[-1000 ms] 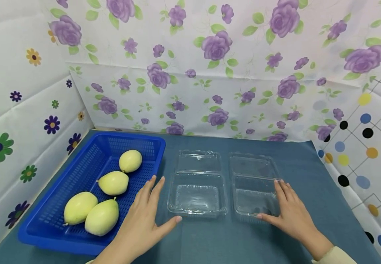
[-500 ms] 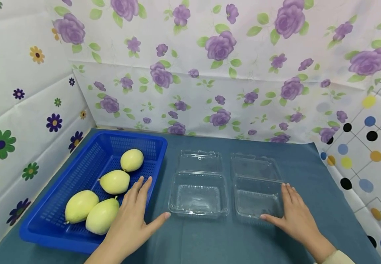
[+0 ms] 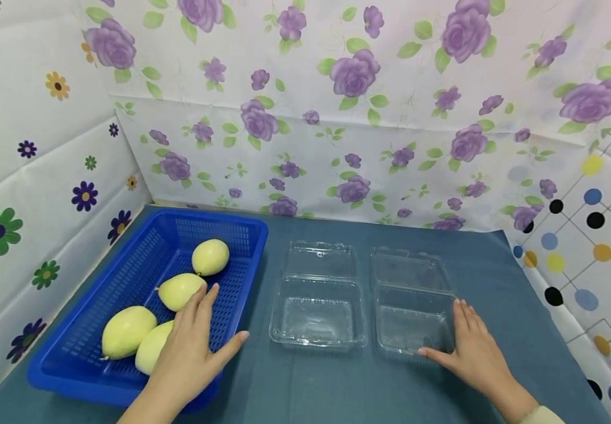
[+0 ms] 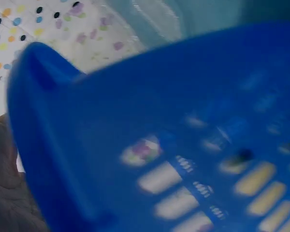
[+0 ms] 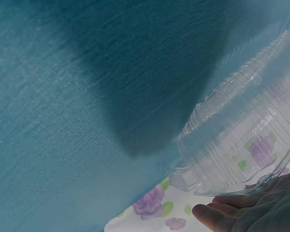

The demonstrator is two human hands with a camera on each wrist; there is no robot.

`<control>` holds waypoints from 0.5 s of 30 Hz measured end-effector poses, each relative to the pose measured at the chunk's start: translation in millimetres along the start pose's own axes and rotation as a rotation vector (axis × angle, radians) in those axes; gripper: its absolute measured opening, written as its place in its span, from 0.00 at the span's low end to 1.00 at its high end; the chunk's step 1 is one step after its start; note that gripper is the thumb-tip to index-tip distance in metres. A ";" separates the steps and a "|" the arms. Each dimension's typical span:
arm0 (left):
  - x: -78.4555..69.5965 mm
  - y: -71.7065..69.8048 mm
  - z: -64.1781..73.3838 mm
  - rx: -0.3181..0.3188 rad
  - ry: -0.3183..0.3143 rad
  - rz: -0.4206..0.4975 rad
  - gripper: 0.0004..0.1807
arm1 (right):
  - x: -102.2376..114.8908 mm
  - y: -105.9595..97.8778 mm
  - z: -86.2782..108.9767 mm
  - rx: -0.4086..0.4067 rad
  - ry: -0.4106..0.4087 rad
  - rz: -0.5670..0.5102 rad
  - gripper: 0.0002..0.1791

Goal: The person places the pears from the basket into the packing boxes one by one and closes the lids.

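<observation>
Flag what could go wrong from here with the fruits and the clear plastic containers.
The left hand is at the right side of the blue plastic basket and could catch its rim.
The two nearest pale yellow fruits lie close together; picking one might roll the other.
The right hand is at the near right corner of the right clear plastic container, which looks light; a nudge could slide it.

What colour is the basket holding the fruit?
The basket is blue, clearest in the head view.

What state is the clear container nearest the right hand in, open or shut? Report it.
Open: in the head view its lid lies folded back behind the base, leaving the base uncovered.
</observation>
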State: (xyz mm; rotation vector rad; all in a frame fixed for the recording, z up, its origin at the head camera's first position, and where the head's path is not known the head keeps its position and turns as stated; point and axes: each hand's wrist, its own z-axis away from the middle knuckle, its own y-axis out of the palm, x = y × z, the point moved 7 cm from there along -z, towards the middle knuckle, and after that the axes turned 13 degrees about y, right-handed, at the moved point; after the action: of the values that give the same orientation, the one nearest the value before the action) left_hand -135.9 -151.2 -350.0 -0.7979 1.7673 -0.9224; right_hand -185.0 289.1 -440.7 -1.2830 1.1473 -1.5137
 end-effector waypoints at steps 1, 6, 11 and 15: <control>3.4 -0.4 0.6 -0.004 -0.005 -0.004 0.48 | -0.2 0.8 0.1 0.002 0.002 0.000 0.71; 20.2 -0.7 3.1 -0.020 -0.031 -0.013 0.45 | -1.5 4.2 0.2 -0.008 0.004 0.006 0.71; 32.4 -0.7 4.5 -0.026 -0.037 -0.037 0.45 | -1.6 5.7 1.1 -0.023 0.001 -0.004 0.72; 39.6 -1.4 5.5 -0.028 -0.039 -0.060 0.45 | -1.6 6.6 0.9 -0.019 0.009 -0.016 0.73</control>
State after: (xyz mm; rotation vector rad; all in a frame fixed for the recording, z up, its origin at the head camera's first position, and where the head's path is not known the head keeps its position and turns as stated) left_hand -143.7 -186.2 -367.8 -0.8849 1.7338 -0.9170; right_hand -183.6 288.9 -447.3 -1.3027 1.1626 -1.5250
